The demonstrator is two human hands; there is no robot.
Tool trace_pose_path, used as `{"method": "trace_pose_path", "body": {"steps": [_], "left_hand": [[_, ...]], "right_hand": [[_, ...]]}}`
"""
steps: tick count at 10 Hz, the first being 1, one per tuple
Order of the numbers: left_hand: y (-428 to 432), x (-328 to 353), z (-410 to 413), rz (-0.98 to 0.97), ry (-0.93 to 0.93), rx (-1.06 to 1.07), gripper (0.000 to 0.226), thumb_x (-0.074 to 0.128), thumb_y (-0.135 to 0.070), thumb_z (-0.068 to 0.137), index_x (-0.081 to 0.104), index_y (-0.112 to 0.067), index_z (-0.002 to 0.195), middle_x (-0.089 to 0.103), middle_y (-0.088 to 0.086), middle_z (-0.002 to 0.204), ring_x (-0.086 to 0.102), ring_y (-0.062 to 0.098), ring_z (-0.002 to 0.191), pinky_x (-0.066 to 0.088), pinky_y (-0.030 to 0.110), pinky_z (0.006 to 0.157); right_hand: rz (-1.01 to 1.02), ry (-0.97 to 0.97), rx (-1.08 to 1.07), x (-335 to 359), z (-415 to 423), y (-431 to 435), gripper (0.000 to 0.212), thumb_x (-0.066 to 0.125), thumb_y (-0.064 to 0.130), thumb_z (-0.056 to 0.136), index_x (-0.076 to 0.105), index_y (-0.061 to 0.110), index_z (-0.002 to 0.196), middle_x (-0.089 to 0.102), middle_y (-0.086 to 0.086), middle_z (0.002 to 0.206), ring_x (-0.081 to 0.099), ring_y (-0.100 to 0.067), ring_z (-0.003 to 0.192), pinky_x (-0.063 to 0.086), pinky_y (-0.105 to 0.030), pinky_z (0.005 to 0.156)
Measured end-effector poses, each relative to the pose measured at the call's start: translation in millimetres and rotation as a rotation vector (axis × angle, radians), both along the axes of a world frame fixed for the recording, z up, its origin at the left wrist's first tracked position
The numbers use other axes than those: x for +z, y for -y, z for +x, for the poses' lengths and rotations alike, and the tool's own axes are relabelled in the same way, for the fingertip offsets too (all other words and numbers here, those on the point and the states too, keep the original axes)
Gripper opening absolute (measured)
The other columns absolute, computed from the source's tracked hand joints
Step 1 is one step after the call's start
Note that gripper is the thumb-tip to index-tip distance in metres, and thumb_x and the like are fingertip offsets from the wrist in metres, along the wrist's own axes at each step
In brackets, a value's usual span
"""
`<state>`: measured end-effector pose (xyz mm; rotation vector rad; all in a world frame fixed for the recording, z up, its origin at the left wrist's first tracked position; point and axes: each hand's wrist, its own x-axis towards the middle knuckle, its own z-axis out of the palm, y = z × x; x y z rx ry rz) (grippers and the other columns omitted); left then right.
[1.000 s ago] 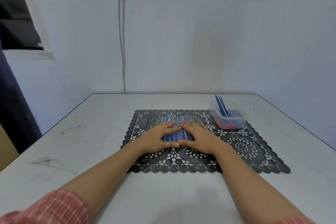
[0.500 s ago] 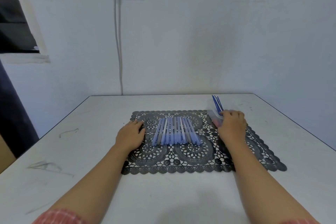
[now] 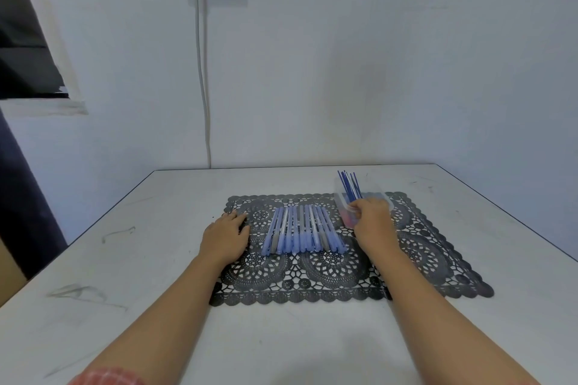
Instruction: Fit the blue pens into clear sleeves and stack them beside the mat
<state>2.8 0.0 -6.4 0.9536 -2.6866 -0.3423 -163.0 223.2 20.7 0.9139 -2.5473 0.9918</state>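
Left hand rests loose-fingered on mat, left edge, holding nothing. Row of pale pen barrels lies side by side mid-mat. Right hand at mat's far-right corner curls over clear tub, near rim, apparently gripping it. Thin blue pens stand in tub. Steady tub, pull one pen straight out, avoid scattering row.

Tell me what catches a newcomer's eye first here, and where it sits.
A tight row of blue pens lies side by side in the middle of the black lace mat. At the mat's far right, the right hand grips the rim of a clear tub with thin blue sticks standing in it; the left hand rests at the mat's left edge.
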Motion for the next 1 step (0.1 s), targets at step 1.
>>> {"method": "trace_pose_path", "body": {"steps": [1], "left_hand": [[0.1,16.6,4.3,0.219,-0.206,0.048,0.040,0.039,-0.026,0.099,0.048,-0.016,0.136,0.039,0.007,0.146,0.035,0.023,0.134,0.028,0.035,0.109]], "right_hand": [[-0.045,0.042,-0.006,5.4,-1.3,-2.0,0.037,0.051,-0.010,0.079,0.065,0.005,0.109,0.059,-0.013,0.109,0.051,-0.028,0.105,0.047,-0.039,0.084]]}}
